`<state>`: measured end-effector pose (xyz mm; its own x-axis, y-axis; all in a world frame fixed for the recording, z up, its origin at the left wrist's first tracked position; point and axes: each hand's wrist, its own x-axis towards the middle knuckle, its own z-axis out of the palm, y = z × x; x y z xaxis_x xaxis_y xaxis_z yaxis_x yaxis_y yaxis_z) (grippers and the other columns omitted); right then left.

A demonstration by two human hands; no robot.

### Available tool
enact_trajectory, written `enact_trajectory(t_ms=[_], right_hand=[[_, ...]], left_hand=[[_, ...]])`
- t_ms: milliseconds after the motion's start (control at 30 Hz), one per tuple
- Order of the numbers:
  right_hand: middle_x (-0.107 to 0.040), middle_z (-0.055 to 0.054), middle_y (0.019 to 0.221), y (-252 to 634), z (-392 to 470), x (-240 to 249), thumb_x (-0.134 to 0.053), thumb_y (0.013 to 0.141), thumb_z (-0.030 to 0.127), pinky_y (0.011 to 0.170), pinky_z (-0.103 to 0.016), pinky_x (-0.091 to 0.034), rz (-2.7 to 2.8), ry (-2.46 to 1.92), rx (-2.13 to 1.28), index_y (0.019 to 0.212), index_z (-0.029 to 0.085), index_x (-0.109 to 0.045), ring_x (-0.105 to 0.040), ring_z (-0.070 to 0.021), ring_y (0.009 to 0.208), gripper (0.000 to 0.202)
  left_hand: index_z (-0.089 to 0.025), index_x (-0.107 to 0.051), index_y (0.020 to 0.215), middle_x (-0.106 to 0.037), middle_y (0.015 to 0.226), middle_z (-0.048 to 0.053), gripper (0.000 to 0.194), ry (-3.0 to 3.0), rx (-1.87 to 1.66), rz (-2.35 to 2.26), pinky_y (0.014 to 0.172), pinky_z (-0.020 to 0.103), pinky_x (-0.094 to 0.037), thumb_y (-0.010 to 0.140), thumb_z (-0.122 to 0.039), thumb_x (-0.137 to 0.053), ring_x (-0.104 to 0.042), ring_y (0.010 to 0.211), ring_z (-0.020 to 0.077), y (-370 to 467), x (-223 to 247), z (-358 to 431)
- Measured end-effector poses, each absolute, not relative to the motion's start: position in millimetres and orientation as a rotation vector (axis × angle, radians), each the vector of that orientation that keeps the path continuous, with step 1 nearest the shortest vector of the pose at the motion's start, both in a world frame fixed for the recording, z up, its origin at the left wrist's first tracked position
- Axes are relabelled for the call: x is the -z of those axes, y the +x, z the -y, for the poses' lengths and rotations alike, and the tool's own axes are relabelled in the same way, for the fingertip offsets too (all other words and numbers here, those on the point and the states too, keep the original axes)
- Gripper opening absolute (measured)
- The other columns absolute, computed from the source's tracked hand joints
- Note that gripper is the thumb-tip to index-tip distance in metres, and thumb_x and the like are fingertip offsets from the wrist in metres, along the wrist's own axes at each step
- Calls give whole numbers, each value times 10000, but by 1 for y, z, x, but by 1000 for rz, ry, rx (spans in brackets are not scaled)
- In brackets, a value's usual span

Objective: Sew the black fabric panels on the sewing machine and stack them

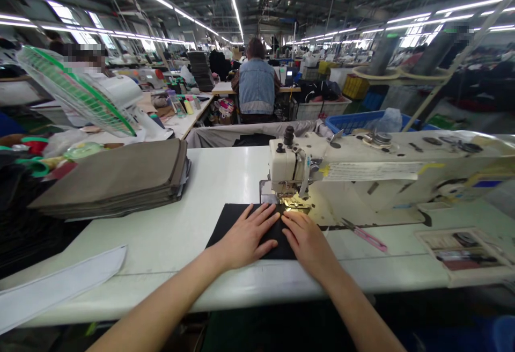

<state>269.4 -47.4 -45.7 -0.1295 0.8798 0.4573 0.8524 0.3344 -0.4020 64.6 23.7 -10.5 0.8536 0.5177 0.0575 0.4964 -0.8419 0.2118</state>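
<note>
Black cloth [230, 222] is laid flat on the table [225, 175], near its front edge, directly beneath the two hands and just in front of the needle end of the machine. The largest surface in reach is the pale table; on its right side the cream sewing machine [346, 151] is set, and to the left a thick stack of grey-brown panels [120, 172] is piled, well apart from the cloth. The cloth is held between these two, its longer axis seemingly run from left to right, though its right end is hidden by the right hand [306, 234] and whether any of it is caught under the machine's foot cannot be told. The gold metal plate [296, 205] is placed just beyond the right hand's fingers, so that the right hand is the nearer one to it. By the left hand [250, 232] the middle of the cloth is covered, palm down, with fingers fanned and thumb held out; the right hand is laid with fingers close together, slightly bent, thumb apart, and nothing is seen pinched. The cloth is plain, dark and smooth, straight-edged, with a clear corner shown at the far left. Smallest, pink-handled snips [367, 235] are left right of the hands.
</note>
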Motion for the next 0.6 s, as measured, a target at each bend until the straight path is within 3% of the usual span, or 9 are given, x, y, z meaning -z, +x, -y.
enact_trajectory(t_ms=[600], right_hand=[[-673,-115,1244,266,42,45,-523,949,132,996,-494,-539,1996,-1572,12,1267,205,-650,-603,-272,1159,350]], left_hand=[[-238,-348,1547,-230,1648,94,626,2850,-128,-728,1229,522,-155,994,-496,-489,-205,1527,269,64,9,-39]])
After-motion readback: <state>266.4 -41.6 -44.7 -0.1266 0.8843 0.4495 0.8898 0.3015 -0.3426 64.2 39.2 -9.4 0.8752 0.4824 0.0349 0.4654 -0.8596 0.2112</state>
